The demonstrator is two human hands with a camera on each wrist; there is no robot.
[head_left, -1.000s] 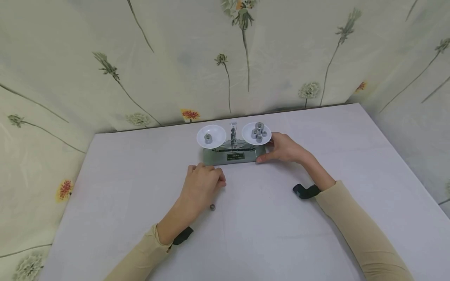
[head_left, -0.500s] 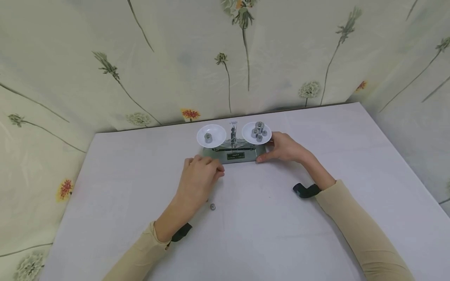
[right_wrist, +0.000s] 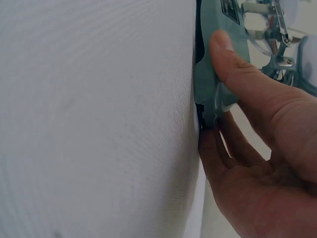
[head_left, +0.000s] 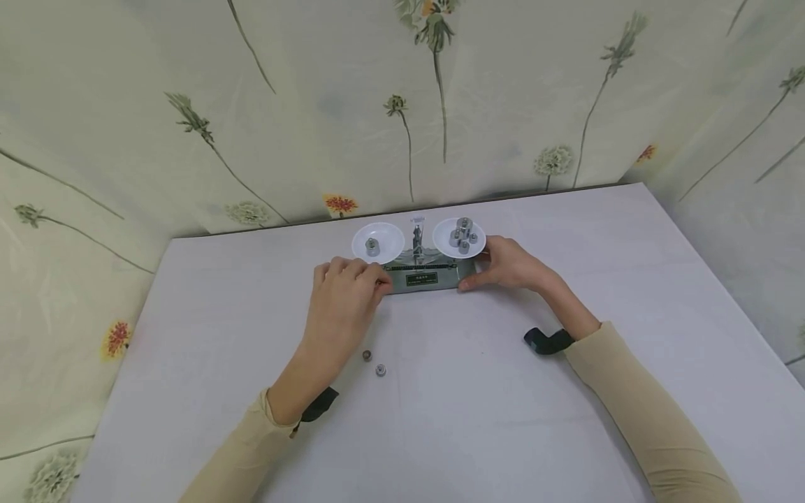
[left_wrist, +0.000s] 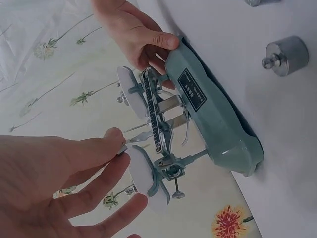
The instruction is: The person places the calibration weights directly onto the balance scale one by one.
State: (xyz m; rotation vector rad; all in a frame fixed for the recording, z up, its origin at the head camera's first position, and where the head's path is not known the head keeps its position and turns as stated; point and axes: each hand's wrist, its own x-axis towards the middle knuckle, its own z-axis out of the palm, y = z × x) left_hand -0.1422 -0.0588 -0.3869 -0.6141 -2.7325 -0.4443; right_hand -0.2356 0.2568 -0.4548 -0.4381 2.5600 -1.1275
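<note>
A green-based balance scale (head_left: pixel 422 279) with two white pans stands near the table's back edge. Its left pan (head_left: pixel 393 241) bears one metal weight (head_left: pixel 372 246); the right pan (head_left: pixel 445 248) bears several weights (head_left: pixel 464 227). My left hand (head_left: pixel 339 300) is just in front of the left pan, its thumb and forefinger pinching a small grey metal piece (left_wrist: pixel 122 149), mostly hidden by the fingertips. With thumb in front and fingers behind, my right hand (head_left: pixel 512 264) grips the right end of the base (right_wrist: pixel 210 82).
Two small weights lie on the white table near my left wrist, a brownish one (head_left: pixel 367 355) and a silver one (head_left: pixel 380 370). A flower-patterned cloth (head_left: pixel 302 126) hangs behind the table. Black wrist straps (head_left: pixel 547 341) show at the sleeves.
My left hand has moved up and to the left, toward the left pan, uncovering the brownish weight on the table. The right hand keeps its hold on the base.
</note>
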